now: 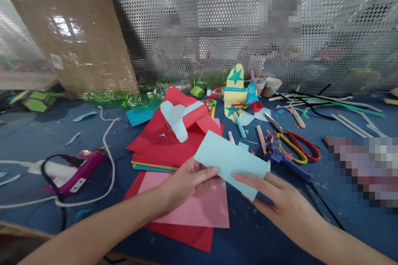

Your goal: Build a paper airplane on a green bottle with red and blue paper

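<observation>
Between my two hands is a light blue piece of paper (228,159), held up over the table and tilted down to the right. My left hand (192,180) pinches its left edge, thumb on top. On the right side, my right hand (276,194) grips the same paper, with fingers on its face and others behind it. Below lie a pink sheet (192,211) and a red sheet (195,238). Just beyond, a stack of coloured paper (155,159) carries a rolled red paper piece (194,116) with a light blue propeller shape (177,120) on its end.
Right of my hands lie scissors (298,147) and a blue glue gun (289,163). A yellow cutout with stars (235,95) stands farther back. At left sits a purple power strip (77,172) with a white cable (112,165). Cardboard (81,41) leans against a perforated metal screen (217,12).
</observation>
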The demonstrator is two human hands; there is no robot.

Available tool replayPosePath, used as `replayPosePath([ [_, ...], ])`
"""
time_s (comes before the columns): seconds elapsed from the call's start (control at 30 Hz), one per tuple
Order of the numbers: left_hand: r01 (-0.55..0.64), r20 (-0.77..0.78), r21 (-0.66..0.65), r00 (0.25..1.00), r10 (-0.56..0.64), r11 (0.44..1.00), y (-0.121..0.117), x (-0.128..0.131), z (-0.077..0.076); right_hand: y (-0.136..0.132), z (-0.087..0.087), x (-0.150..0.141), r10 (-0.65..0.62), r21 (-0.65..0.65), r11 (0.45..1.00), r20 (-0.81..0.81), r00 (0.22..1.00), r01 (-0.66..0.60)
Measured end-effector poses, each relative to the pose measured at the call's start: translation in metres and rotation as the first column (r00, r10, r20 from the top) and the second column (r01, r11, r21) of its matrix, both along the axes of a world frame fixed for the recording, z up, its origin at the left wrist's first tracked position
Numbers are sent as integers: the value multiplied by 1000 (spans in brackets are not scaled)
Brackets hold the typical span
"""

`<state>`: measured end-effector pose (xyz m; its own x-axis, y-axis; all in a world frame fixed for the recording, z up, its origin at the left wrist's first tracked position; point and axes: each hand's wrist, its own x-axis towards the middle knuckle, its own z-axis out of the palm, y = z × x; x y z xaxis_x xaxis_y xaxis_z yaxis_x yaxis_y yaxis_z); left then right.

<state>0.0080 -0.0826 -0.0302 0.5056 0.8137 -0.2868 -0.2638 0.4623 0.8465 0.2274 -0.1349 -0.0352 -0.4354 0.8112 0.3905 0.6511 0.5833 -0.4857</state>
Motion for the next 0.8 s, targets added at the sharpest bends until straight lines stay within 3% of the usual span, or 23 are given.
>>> replayPosePath([
  [0.17, 57, -10, 169, 998, -57, 984, 0, -6, 3, 4, 11, 9, -223, -266, 951, -244, 944, 156],
  [0.33, 192, -235, 408, 967, -101, 893, 1, -15, 3, 6, 18, 12, -355, -563, 822, -394, 848, 83],
  [0.43, 281, -330, 493, 936, -122, 824, 0, -17, 6, 10, 18, 11, -393, -608, 793, -447, 804, 50],
  [0.53, 265, -362, 542, 930, -63, 798, -1, -16, 8, 10, 18, 10, -431, -631, 775, -490, 758, 32],
  [0.67, 229, -380, 592, 925, 17, 773, -1, -15, 6, 7, 18, 7, -360, -606, 796, -470, 806, 2],
  [0.8, 194, -372, 615, 926, 64, 764, -1, -16, 5, 5, 17, 5, -300, -525, 850, -426, 853, 37],
])
